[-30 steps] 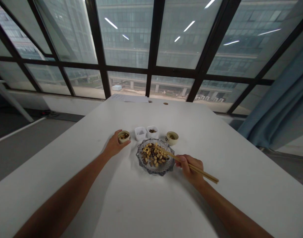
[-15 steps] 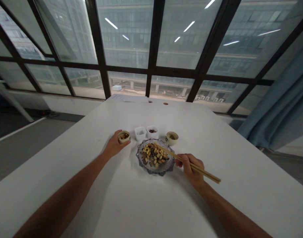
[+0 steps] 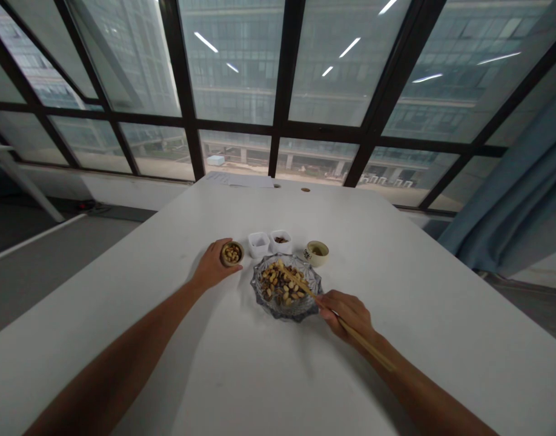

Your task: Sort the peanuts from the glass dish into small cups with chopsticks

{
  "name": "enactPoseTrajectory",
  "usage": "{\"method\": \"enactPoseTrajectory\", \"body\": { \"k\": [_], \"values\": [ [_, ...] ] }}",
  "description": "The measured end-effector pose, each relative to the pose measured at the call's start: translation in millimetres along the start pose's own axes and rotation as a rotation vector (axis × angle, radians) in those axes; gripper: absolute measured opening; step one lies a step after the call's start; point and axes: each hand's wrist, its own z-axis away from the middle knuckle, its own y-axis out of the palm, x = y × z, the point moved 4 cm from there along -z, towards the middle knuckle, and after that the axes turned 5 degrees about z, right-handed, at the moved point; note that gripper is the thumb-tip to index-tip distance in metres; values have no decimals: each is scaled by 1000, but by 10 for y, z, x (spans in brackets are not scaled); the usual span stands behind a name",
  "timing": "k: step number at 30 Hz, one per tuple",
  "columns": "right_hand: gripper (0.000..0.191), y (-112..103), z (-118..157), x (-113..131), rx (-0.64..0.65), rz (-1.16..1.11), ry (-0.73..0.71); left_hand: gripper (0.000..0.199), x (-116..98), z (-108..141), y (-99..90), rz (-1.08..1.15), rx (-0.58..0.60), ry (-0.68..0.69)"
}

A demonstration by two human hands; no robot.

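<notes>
My left hand [image 3: 214,266] is wrapped round a small cup [image 3: 232,254] of nuts, its mouth tilted towards me. Chopsticks [image 3: 366,344] are held in my right hand [image 3: 346,315], at the right edge of a scalloped glass bowl [image 3: 286,312]. Their tips reach into the mixed nuts and seeds [image 3: 283,284] inside that bowl. Just behind the bowl stand two square white containers: the left one [image 3: 258,244] looks nearly empty, and the right one [image 3: 281,242] has some dark pieces. A second small cup [image 3: 317,254] stands upright at the bowl's back right.
All of this is on a white table [image 3: 260,375]. Sheets of paper [image 3: 241,180] lie at its far edge, near a small round brown thing [image 3: 305,189]. Beyond the table are large windows, with a blue curtain [image 3: 500,188] on the right.
My left hand has moved slightly right and tipped the cup towards me. My right hand has turned, and the chopsticks now slope more steeply, with their tips shifted slightly left in the bowl.
</notes>
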Motion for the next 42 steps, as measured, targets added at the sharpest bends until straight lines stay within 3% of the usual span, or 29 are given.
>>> {"method": "enactPoseTrajectory", "body": {
  "k": [7,13,17,21,24,28,31,35,38,42],
  "values": [
    [20,-60,-99,152,-74,50,-211,72,6,7,3,3,-14,51],
    [30,-8,-47,80,-4,86,-120,73,-15,5,-6,6,-9,38],
    [30,22,-83,40,-32,64,-57,73,-44,0,25,17,6,37],
    [35,184,-382,98,62,-4,-1,76,-57,-2,79,42,55,37],
    [36,396,-740,234,143,-118,-41,76,-65,0,92,65,61,40],
    [38,596,-1099,334,148,-239,15,76,-90,6,101,79,75,31],
    [41,504,-1092,215,88,-260,260,74,-107,10,113,75,94,27],
    [51,100,-833,-33,16,-340,518,75,-90,4,123,72,80,3],
    [53,-129,-647,-142,117,-297,580,76,-69,-2,126,72,58,-18],
    [48,-193,-491,-154,194,-220,552,76,-65,-4,116,76,43,-32]
  ]
}}
